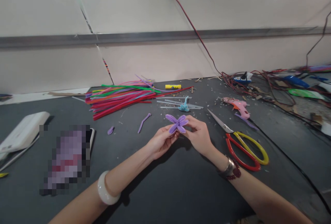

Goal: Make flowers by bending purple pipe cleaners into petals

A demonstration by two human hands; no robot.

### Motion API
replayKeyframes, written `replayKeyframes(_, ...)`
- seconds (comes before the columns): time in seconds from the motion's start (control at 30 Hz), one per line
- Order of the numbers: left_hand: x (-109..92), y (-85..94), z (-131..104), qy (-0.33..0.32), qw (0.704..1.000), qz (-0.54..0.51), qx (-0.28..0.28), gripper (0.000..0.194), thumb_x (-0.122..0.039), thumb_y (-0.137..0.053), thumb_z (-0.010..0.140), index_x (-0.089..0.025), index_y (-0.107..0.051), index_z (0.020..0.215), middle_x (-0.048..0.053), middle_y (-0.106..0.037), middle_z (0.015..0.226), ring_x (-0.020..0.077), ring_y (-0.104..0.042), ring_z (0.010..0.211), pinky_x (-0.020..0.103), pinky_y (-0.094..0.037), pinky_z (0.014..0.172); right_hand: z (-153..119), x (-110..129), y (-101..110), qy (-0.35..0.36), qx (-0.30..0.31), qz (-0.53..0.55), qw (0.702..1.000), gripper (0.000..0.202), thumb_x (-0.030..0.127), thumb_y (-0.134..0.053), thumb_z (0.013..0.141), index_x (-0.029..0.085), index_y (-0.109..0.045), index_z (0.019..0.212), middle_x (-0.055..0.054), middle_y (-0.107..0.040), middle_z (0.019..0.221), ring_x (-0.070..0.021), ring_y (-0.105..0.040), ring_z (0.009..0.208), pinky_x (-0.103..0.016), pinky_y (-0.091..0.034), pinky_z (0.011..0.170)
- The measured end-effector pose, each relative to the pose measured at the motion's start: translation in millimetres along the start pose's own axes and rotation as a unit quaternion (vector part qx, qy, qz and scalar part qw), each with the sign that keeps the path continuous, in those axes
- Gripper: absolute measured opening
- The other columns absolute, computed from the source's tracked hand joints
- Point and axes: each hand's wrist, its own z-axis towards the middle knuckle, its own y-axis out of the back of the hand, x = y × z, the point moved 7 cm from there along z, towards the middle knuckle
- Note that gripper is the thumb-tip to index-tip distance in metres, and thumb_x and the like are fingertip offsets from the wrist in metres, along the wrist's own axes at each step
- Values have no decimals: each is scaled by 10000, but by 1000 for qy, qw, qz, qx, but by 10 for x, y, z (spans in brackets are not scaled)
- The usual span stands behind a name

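Note:
Between my two hands is a purple pipe-cleaner flower (178, 123) with several looped petals spread outward. My left hand (163, 142) is closed on its lower left side, and my right hand (199, 134) pinches its right petals. The underside of the flower is hidden by my fingers. Just beyond lies a small light-blue pipe-cleaner piece (184, 106) on clear glue sticks (168, 102). To the left on the dark table are a bent purple pipe-cleaner piece (143, 123) and a small purple loop (110, 130).
Red-and-yellow-handled scissors (243, 148) lie right of my hands, with a pink glue gun (238, 106) behind them. Colourful pipe cleaners (121, 96) are piled at the back left, near a yellow tube (173, 87). A blurred phone (68, 158) and white power bank (24, 130) lie left. Cables (232, 82) tangle at right.

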Motion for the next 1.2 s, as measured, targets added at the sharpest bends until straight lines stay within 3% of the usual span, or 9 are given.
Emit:
replayKeyframes(0.13,-70,62,44,5,997,78,-1,178,-200,-718,642,-106,-664,783,24,-654,689,65,-589,597,162,-468,643,18,-2,29,-12,-5,9,1000,80,182,-620,725,210,-684,765,-24,-635,765,-157,-576,754,-273,-455,706)
replayKeyframes(0.23,-328,49,50,-24,984,176,26,185,-237,-678,682,-96,-658,800,63,-662,720,118,-611,645,244,-481,699,33,11,92,-13,-32,0,999,91,145,-614,716,193,-679,758,-20,-635,746,-148,-580,724,-258,-454,689)
replayKeyframes(0.33,-612,-85,-33,-62,955,286,48,206,-284,-657,698,-100,-668,790,77,-669,719,153,-621,677,274,-487,696,40,36,137,-11,-49,-30,998,111,107,-593,713,182,-674,730,-16,-636,728,-144,-585,713,-255,-455,688)
replayKeyframes(0.43,-750,-261,-159,-84,925,369,43,201,-298,-652,701,-126,-695,794,54,-676,729,124,-603,656,234,-484,656,36,68,141,2,-48,-60,997,136,77,-577,710,174,-673,716,-23,-644,734,-140,-586,703,-249,-458,677)
replayKeyframes(0.6,-747,-362,-255,-82,900,427,-1,186,-288,-661,681,-127,-703,764,43,-670,681,105,-563,605,210,-460,605,17,114,122,47,-45,-81,995,110,126,-585,731,193,-672,723,-30,-650,746,-146,-592,707,-257,-470,665)
replayKeyframes(0.9,-750,-277,-249,-29,912,406,-52,100,-206,-671,628,-115,-667,587,35,-621,590,111,-546,581,212,-427,552,14,180,45,82,-8,-112,990,77,187,-599,750,220,-664,728,-20,-658,709,-164,-595,710,-304,-482,686)
replayKeyframes(1.2,-706,-248,-221,-14,933,359,-19,100,-184,-640,646,-104,-642,586,6,-567,564,70,-485,524,194,-386,518,4,138,62,64,-27,-74,995,91,158,-605,735,203,-679,761,-33,-652,722,-157,-592,689,-283,-482,655)
